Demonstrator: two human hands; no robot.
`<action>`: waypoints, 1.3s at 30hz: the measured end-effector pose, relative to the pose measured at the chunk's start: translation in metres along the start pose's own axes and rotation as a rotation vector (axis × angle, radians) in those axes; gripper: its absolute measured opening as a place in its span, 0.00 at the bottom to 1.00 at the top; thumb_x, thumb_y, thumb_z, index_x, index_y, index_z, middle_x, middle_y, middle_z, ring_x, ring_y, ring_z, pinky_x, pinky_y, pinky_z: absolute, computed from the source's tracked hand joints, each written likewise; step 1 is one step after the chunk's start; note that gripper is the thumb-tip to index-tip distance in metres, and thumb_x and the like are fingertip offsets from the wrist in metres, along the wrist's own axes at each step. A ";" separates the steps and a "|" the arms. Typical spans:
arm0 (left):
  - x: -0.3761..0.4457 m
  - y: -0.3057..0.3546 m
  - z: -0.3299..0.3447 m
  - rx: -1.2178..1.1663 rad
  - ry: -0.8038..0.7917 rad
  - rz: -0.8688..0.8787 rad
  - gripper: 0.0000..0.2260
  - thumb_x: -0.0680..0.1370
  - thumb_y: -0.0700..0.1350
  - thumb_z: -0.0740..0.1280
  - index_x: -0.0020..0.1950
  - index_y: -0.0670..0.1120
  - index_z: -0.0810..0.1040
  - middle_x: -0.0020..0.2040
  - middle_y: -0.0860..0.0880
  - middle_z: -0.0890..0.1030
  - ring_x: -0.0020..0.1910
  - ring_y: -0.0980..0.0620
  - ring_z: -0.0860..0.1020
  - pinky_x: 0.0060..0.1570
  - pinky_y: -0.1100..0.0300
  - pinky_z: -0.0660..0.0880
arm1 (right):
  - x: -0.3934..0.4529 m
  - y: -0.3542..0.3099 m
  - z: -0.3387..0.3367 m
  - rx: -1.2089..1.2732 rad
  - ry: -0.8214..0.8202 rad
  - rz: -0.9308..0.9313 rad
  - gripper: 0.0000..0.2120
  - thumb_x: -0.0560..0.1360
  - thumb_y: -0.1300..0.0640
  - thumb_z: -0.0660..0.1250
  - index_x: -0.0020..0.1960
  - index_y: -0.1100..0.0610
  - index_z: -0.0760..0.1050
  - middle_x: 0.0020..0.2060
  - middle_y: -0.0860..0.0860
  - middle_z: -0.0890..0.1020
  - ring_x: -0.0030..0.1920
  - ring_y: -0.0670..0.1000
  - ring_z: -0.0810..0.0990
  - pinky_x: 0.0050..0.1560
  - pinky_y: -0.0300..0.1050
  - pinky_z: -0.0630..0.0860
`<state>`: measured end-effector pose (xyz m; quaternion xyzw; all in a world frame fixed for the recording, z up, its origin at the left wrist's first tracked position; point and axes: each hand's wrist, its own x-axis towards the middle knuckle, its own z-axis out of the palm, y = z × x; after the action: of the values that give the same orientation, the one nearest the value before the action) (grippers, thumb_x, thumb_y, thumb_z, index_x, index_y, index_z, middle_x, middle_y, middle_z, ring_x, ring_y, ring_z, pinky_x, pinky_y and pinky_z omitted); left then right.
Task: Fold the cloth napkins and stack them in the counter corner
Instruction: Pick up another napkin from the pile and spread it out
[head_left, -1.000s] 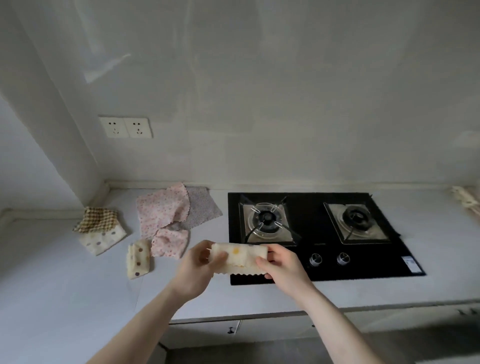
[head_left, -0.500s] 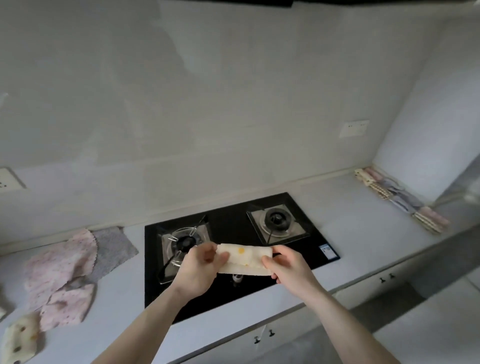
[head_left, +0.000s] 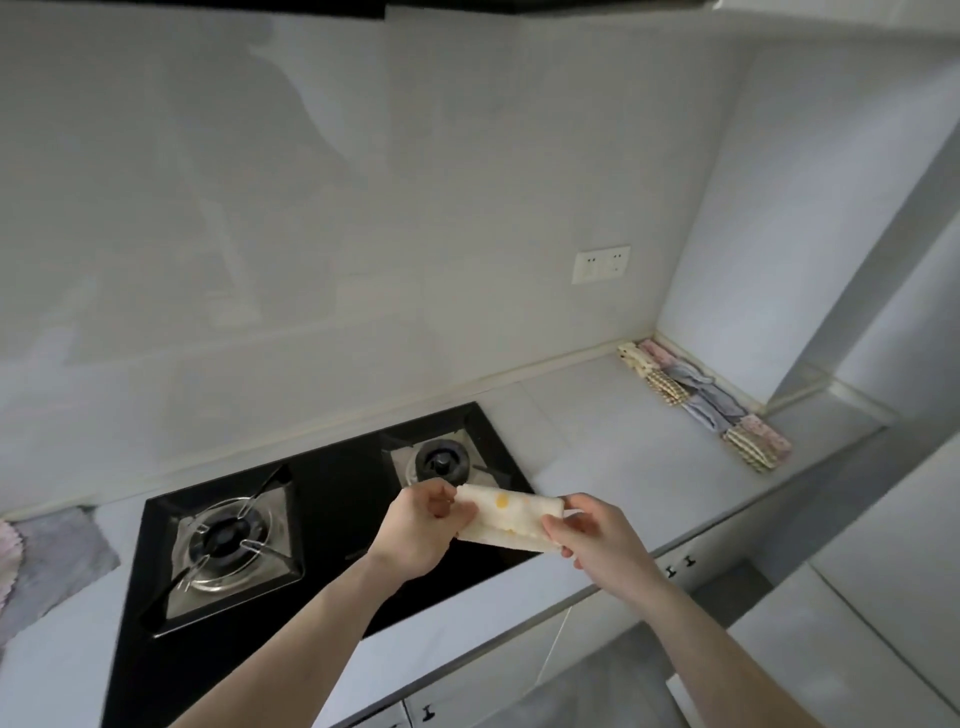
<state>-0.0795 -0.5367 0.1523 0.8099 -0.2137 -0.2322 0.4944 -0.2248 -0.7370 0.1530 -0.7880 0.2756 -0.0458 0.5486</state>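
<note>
A cream napkin with yellow spots (head_left: 511, 521), folded into a narrow strip, hangs in the air over the right front edge of the hob. My left hand (head_left: 415, 525) pinches its left end and my right hand (head_left: 597, 535) pinches its right end. Several folded napkins (head_left: 706, 402) lie in a row along the right wall in the counter corner. At the far left edge an unfolded grey napkin (head_left: 52, 556) lies flat, with the scalloped rim of a pink napkin (head_left: 6, 558) over it.
A black two-burner gas hob (head_left: 332, 499) is set into the white counter (head_left: 597, 441) below my hands. A wall socket (head_left: 601, 264) sits above the counter on the right. Cabinet fronts with small black handles (head_left: 678, 564) run beneath the counter edge.
The view has swung to the right, from the loose napkins on the left towards the right corner. Both hands have carried the folded cream napkin rightwards across the hob.
</note>
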 end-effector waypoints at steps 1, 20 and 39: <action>0.011 0.004 0.006 0.019 -0.008 -0.001 0.06 0.79 0.50 0.73 0.51 0.49 0.81 0.41 0.50 0.84 0.36 0.54 0.81 0.41 0.60 0.80 | 0.005 0.003 -0.007 0.002 0.006 0.009 0.05 0.78 0.50 0.71 0.53 0.49 0.80 0.42 0.46 0.85 0.41 0.44 0.83 0.40 0.35 0.76; 0.218 0.045 0.105 0.225 -0.258 -0.028 0.05 0.76 0.52 0.72 0.50 0.57 0.81 0.48 0.53 0.85 0.47 0.53 0.83 0.45 0.59 0.80 | 0.138 0.094 -0.101 0.347 0.383 0.412 0.07 0.78 0.55 0.73 0.54 0.55 0.78 0.42 0.57 0.84 0.40 0.52 0.82 0.41 0.43 0.80; 0.343 0.054 0.156 0.361 -0.226 -0.134 0.07 0.78 0.49 0.71 0.56 0.53 0.82 0.54 0.56 0.83 0.53 0.59 0.80 0.49 0.67 0.74 | 0.344 0.202 -0.206 0.372 0.403 0.648 0.03 0.77 0.70 0.66 0.47 0.67 0.79 0.40 0.60 0.80 0.35 0.51 0.78 0.35 0.44 0.80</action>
<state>0.0972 -0.8661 0.0821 0.8666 -0.2517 -0.3116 0.2976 -0.0892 -1.1264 -0.0249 -0.5234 0.5977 -0.0732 0.6028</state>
